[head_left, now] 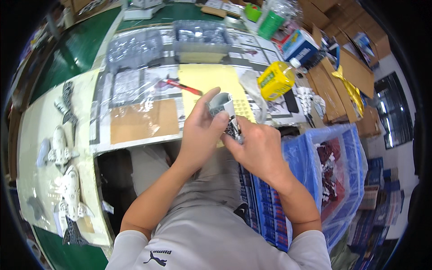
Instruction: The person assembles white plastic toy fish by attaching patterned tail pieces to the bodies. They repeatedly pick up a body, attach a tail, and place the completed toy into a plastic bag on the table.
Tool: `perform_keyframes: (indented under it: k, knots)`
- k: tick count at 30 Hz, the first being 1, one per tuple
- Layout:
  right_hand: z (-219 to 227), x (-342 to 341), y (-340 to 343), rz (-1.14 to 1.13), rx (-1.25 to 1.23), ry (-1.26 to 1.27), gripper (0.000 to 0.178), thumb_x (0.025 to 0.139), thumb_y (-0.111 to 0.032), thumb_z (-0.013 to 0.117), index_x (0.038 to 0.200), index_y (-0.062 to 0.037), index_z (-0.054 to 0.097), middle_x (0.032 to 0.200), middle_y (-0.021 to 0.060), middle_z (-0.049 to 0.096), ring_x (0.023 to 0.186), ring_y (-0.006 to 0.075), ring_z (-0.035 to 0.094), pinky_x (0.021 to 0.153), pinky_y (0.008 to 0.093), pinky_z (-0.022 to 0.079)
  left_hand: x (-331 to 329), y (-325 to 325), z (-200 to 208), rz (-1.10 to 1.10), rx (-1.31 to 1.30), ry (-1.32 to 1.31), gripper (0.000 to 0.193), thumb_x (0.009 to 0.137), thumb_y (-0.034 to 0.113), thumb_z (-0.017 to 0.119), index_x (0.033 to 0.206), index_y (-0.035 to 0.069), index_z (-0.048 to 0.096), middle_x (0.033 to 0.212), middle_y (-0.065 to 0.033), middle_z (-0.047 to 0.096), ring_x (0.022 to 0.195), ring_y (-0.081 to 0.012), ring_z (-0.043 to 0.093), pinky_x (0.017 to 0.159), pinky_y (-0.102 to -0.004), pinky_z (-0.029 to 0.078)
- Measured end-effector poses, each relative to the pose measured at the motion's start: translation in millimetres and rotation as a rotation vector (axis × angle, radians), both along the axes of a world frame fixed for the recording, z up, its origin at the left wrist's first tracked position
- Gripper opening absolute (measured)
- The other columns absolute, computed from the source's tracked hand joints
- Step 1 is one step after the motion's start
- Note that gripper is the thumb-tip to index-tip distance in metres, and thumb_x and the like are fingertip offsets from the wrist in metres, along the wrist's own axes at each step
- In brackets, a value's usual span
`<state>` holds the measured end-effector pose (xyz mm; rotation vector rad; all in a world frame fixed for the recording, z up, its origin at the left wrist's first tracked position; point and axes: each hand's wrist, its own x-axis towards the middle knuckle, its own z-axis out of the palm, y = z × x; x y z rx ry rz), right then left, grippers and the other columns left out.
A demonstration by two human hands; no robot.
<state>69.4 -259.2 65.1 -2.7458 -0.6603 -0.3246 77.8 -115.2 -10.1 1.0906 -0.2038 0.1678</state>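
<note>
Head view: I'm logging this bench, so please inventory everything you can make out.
curved patterned piece: one, black-and-white, held at centre
sheet: one, yellow, upper centre
slim tool: one, red, upper centre
cardboard sheet: one, brown, left of centre
bins: two, transparent, top centre
bottle: one, yellow, upper right
cardboard boxes: several, brown, upper right
plastic-lined crate: one, blue, right
figures: two, white, left
left hand: one, bare, centre
right hand: one, bare, centre right
sleeves: two, white, bottom

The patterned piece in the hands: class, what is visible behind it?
Behind the patterned piece lies a yellow sheet with dark printing. The piece, left hand and right hand cover part of it, so anything there cannot be seen.
</note>
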Motion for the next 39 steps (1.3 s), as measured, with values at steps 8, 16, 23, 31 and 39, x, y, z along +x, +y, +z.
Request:
perform_keyframes:
  k: [8,16,23,31,39]
  knots:
    - [13.6,7.3,5.8,0.055,0.683,0.401,0.029,0.102,-0.026,0.073,0.111,0.0023,0.074,0.082,0.0017,0.071,0.073,0.0058,0.063,0.065,0.0247,0.050,10.0,49.4,-17.9,-0.248,-0.591,0.237,0.055,0.113,0.040,0.047,0.156,0.005,0.042,0.104,-0.0122,0.068,0.080,-0.0205,0.067,0.067,-0.0362,0.056]
    - [-33.4,19.9,72.7,0.162,0.345,-0.223,0.033,0.103,-0.020,0.057,0.130,-0.0038,0.066,0.134,0.0258,0.057,0.128,0.0383,0.054,0.110,0.0433,0.042,1.9,32.4,-23.7,-0.132,-0.219,0.245,0.044,0.115,0.032,0.038,0.148,0.005,0.051,0.113,-0.0059,0.065,0.099,-0.0131,0.064,0.085,-0.0296,0.053]
    - [-61.5,68.6,67.9,-0.072,0.626,0.113,0.041,0.106,-0.032,0.057,0.086,0.0025,0.068,0.072,0.0215,0.063,0.068,0.0369,0.061,0.068,0.0451,0.051,-3.9,34.7,-30.6,-0.263,-0.363,0.334,0.035,0.114,0.034,0.043,0.129,0.005,0.058,0.100,-0.0082,0.067,0.071,-0.0155,0.064,0.060,-0.0300,0.052]
    - [-36.5,89.7,52.6,-0.117,1.133,0.254,0.052,0.111,-0.048,0.054,0.094,-0.0007,0.065,0.080,0.0060,0.065,0.074,0.0178,0.060,0.070,0.0358,0.049,7.1,42.7,-31.3,-0.207,-0.508,0.504,0.053,0.111,0.056,0.041,0.110,0.007,0.062,0.074,-0.0106,0.064,0.043,-0.0209,0.055,0.039,-0.0336,0.042]
    - [-80.1,6.2,108.6,-0.030,1.119,0.325,0.054,0.111,-0.033,0.051,0.143,0.0099,0.049,0.123,0.0337,0.065,0.113,0.0430,0.067,0.095,0.0489,0.051,11.9,35.8,-26.1,0.503,-0.026,-0.030,0.038,0.114,0.036,0.048,0.131,0.004,0.059,0.111,-0.0032,0.065,0.094,-0.0081,0.058,0.081,-0.0247,0.049]
